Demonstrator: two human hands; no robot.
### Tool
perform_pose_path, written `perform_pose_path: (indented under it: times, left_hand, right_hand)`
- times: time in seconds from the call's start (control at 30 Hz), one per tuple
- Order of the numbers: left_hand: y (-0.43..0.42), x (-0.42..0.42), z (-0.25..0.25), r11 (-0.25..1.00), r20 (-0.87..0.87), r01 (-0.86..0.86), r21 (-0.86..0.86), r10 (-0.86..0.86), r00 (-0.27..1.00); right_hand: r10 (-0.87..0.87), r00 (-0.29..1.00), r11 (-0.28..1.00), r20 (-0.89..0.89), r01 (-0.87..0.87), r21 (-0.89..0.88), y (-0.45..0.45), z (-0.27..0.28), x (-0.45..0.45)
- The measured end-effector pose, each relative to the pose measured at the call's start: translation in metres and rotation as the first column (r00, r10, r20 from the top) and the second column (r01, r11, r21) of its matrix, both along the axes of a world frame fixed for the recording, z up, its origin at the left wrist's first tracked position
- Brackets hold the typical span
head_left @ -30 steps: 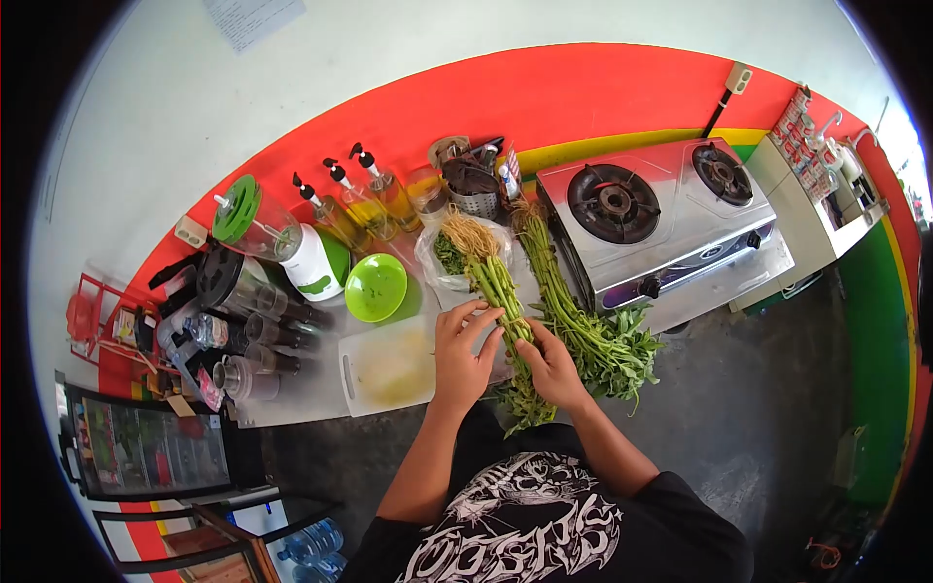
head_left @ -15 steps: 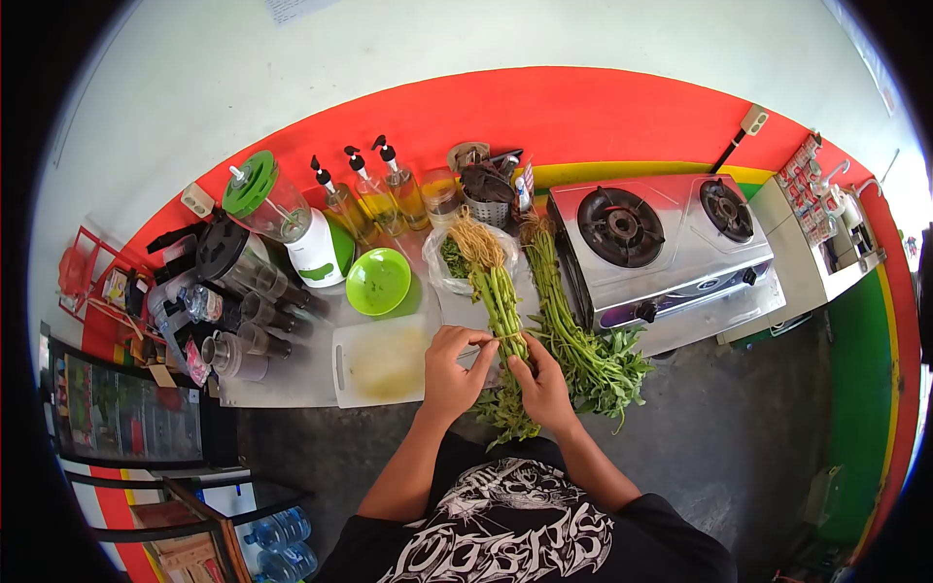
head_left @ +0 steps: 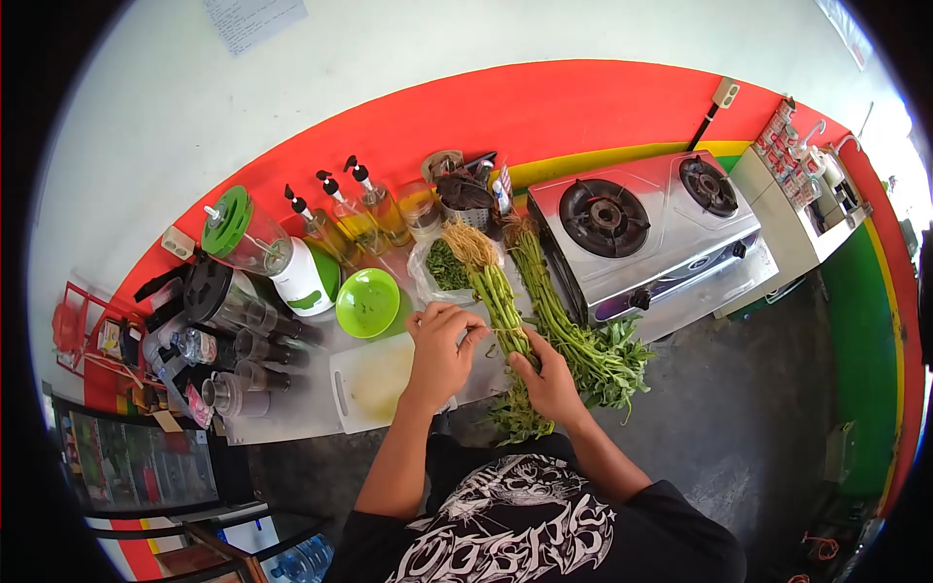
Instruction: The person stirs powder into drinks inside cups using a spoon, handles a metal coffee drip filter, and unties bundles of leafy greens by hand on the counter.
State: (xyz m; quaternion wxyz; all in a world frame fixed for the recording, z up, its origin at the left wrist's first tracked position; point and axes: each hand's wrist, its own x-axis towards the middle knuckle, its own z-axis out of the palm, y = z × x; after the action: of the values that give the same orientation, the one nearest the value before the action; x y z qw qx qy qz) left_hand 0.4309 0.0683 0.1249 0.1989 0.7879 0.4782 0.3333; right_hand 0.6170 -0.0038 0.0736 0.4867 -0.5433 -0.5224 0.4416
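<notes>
My right hand [head_left: 546,377] is wrapped round the lower stems of a bunch of long-stemmed leafy greens [head_left: 498,303], which looks like water spinach. Its tan roots point away from me and its leaves hang near my body. My left hand [head_left: 442,352] is just left of the stems, apart from them, with fingers curled towards the thumb; whatever they pinch, if anything, is too small to make out. A second bunch of greens [head_left: 556,303] lies to the right, its leaves over the counter's front edge. Chopped greens [head_left: 447,266] sit in a clear plastic bag [head_left: 424,282] beyond my hands.
A white cutting board [head_left: 367,387] and a green bowl [head_left: 367,303] are on the left, with a blender [head_left: 309,282], pump bottles [head_left: 381,209] and several cups [head_left: 262,345] behind. A two-burner gas stove [head_left: 646,233] stands to the right.
My left hand has moved away from the stems, to the left and slightly up. The right hand keeps its hold on the bunch. The whole view has shifted and tilted a little.
</notes>
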Motion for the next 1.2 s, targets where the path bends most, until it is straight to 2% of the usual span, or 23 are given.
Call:
perform_pose_path:
  times: [0.07, 0.2, 0.27, 0.3, 0.37, 0.4, 0.47, 0.53, 0.6, 0.67, 0.7, 0.77, 0.83, 0.9, 0.97, 1.0, 1.03, 1.07, 1.1, 1.13, 1.17, 1.2]
  left_hand:
    - [0.005, -0.004, -0.004, 0.989, -0.049, 0.086, 0.122, -0.081, 0.996]
    - [0.003, -0.003, -0.006, 0.987, -0.059, 0.073, 0.146, -0.065, 0.996]
    - [0.0, 0.0, -0.003, 1.0, 0.093, -0.021, 0.015, 0.019, 0.996]
    - [0.002, -0.002, -0.005, 1.0, 0.09, -0.019, 0.017, 0.017, 0.996]
    - [0.005, -0.006, -0.013, 0.98, 0.04, -0.073, -0.185, 0.082, 0.996]
    - [0.009, -0.01, -0.01, 0.979, 0.039, -0.075, -0.189, 0.084, 0.996]
    - [0.018, -0.015, -0.002, 0.85, -0.098, 0.048, -0.524, -0.117, 0.988]
    - [0.018, -0.015, -0.009, 0.858, -0.039, 0.044, -0.512, -0.074, 0.996]
    - [0.016, -0.012, -0.013, 0.865, 0.021, 0.043, -0.5, -0.037, 0.999]
    - [0.013, -0.006, -0.015, 0.974, -0.024, -0.059, -0.218, 0.055, 0.998]
    - [0.012, -0.003, -0.015, 0.975, -0.022, -0.056, -0.217, 0.053, 0.998]
    - [0.012, 0.001, -0.015, 0.991, -0.006, -0.081, -0.103, 0.081, 0.997]
    - [0.013, 0.005, -0.017, 0.994, -0.001, -0.082, -0.071, 0.082, 0.997]
    - [0.016, 0.006, -0.021, 0.996, 0.004, -0.085, -0.04, 0.085, 0.996]
    - [0.02, 0.007, -0.028, 0.984, 0.04, -0.108, -0.144, 0.115, 0.993]
    - [0.025, 0.005, -0.036, 0.984, 0.041, -0.106, -0.143, 0.113, 0.993]
    - [0.031, 0.002, -0.042, 0.923, 0.16, -0.028, -0.385, 0.096, 0.982]
    - [0.035, 0.0, -0.049, 0.802, 0.277, 0.08, -0.591, 0.109, 0.955]
    - [0.036, 0.001, -0.05, 0.802, 0.278, 0.082, -0.591, 0.107, 0.954]
    - [0.037, 0.002, -0.051, 0.747, 0.317, 0.126, -0.652, 0.118, 0.941]
    - [0.037, 0.003, -0.052, 0.686, 0.353, 0.172, -0.707, 0.132, 0.926]
    - [0.036, 0.004, -0.055, 0.683, 0.353, 0.176, -0.709, 0.128, 0.927]
  right_hand:
    - [0.013, 1.0, 1.0, 0.002, -0.013, -0.001, 0.003, 0.001, -0.002]
    - [-0.014, 1.0, 0.997, 0.023, 0.013, 0.079, 0.012, -0.009, -0.006]
    - [-0.037, 0.998, 0.992, 0.041, 0.032, 0.122, 0.013, -0.013, -0.007]
    - [-0.028, 0.999, 0.995, 0.033, 0.025, 0.095, 0.013, -0.008, -0.008]
    - [-0.019, 1.0, 0.998, 0.023, 0.017, 0.064, 0.014, -0.003, -0.011]
    - [-0.013, 0.999, 0.997, 0.04, 0.01, 0.071, 0.014, -0.002, -0.013]
    - [-0.006, 0.998, 0.997, 0.062, 0.001, 0.075, 0.013, 0.002, -0.014]
    - [0.013, 0.996, 0.999, 0.086, -0.01, -0.033, 0.012, 0.007, -0.014]
    - [-0.005, 0.994, 1.0, 0.105, 0.007, -0.017, 0.012, 0.006, -0.013]
    - [-0.024, 0.992, 1.0, 0.124, 0.024, 0.002, 0.013, 0.006, -0.011]
    - [-0.027, 0.993, 1.0, 0.115, 0.027, 0.006, 0.013, 0.006, -0.011]
    - [-0.034, 0.994, 0.999, 0.107, 0.032, 0.015, 0.013, 0.009, -0.009]
    - [-0.019, 0.995, 0.999, 0.094, 0.023, -0.042, 0.013, 0.012, -0.007]
    - [-0.037, 0.993, 0.999, 0.112, 0.039, -0.012, 0.014, 0.004, -0.005]
    - [-0.055, 0.99, 0.998, 0.131, 0.053, 0.016, 0.014, -0.001, -0.001]
    - [-0.1, 0.986, 0.994, 0.13, 0.094, 0.051, 0.013, 0.002, 0.001]
    - [-0.145, 0.981, 0.987, 0.128, 0.135, 0.086, 0.012, 0.004, 0.003]
    - [-0.146, 0.981, 0.987, 0.13, 0.136, 0.086, 0.013, 0.005, 0.005]
    - [-0.143, 0.988, 0.99, 0.061, 0.142, 0.018, 0.013, 0.006, 0.008]
    - [-0.143, 0.99, 0.988, -0.008, 0.143, -0.052, 0.012, 0.006, 0.012]
    - [-0.107, 0.994, 0.994, -0.024, 0.107, 0.005, 0.015, -0.007, 0.017]
    - [-0.111, 0.994, 0.994, -0.023, 0.111, 0.003, 0.016, -0.01, 0.02]
